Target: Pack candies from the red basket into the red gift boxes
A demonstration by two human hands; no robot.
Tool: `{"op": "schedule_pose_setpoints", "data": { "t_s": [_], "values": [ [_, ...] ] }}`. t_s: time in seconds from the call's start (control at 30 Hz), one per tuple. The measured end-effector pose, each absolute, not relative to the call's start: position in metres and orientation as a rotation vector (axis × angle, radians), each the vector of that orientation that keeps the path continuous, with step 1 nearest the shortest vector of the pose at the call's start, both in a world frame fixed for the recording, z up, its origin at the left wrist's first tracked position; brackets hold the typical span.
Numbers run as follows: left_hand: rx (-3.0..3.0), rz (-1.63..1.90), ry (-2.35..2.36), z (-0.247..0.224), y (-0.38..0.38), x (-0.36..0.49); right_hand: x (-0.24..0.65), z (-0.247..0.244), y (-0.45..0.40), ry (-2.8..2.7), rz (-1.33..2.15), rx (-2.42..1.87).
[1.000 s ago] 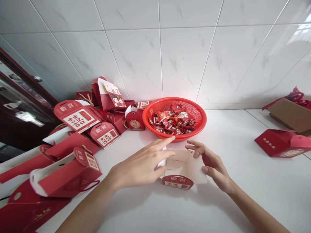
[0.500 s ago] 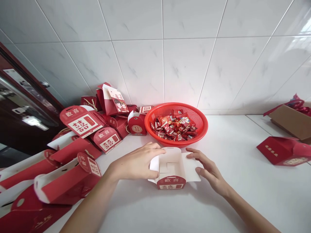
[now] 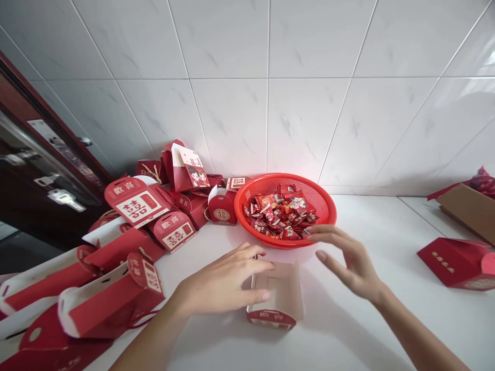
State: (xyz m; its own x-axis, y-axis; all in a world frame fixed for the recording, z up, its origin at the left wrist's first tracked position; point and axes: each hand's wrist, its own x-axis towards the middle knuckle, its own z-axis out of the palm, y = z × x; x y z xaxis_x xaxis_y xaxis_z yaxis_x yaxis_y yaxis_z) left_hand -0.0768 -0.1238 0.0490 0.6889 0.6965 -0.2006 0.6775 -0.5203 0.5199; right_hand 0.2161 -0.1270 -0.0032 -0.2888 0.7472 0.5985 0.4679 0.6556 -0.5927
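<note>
A small red paper candy box [image 3: 276,288] with a white inside stands on the counter, its top open. My left hand [image 3: 228,278] reaches over the box's left side, fingers and thumb spread apart; its left flap is hidden under the hand. My right hand [image 3: 348,260] is off the box, fingers apart and nothing between them, with its fingertips by the front right rim of a red plastic basket [image 3: 328,211]. Inside the basket lies a heap of red-wrapped candies [image 3: 284,214].
Several red gift boxes [image 3: 141,206] crowd the left side, some with open tops. Another red box [image 3: 456,263] stands at right, near a brown cardboard box [image 3: 469,208]. A tiled wall [image 3: 301,123] closes off the back. Keys [image 3: 65,198] hang in the door at left.
My right hand has left the box's right flap and moved up toward the candy basket. That flap, spread outward before, now stands up. My left hand stays at the box's left side.
</note>
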Motion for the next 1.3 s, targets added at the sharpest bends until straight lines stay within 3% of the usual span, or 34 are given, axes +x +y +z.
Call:
{"op": "schedule_pose_setpoints", "data": {
  "t_s": [0.1, 0.23, 0.43, 0.63, 0.83, 1.3],
  "values": [
    [2.329, 0.089, 1.027, 0.051, -0.123, -0.079, 0.222, 0.019, -0.085, -1.952, 0.361, -1.122],
    [2.295, 0.285, 1.062, 0.049, -0.113, -0.083, 0.215, 0.028, -0.023, -2.178, 0.382, -1.751],
    [2.092, 0.742, 1.064, 0.047, -0.076, -0.081, 0.191, 0.012, 0.031, -2.249, 0.359, -1.996],
    [1.981, 0.828, 1.045, 0.041, -0.025, -0.063, 0.199, 0.0, 0.035, -2.229, 0.431, -2.026],
    [1.876, 0.815, 1.055, 0.005, 0.013, -0.042, 0.206, -0.006, 0.031, -2.293, 0.557, -1.928],
    [2.058, 0.613, 1.137, -0.002, 0.014, -0.04, 0.204, -0.009, 0.025, -2.483, 0.677, -1.65]
  ]
}}
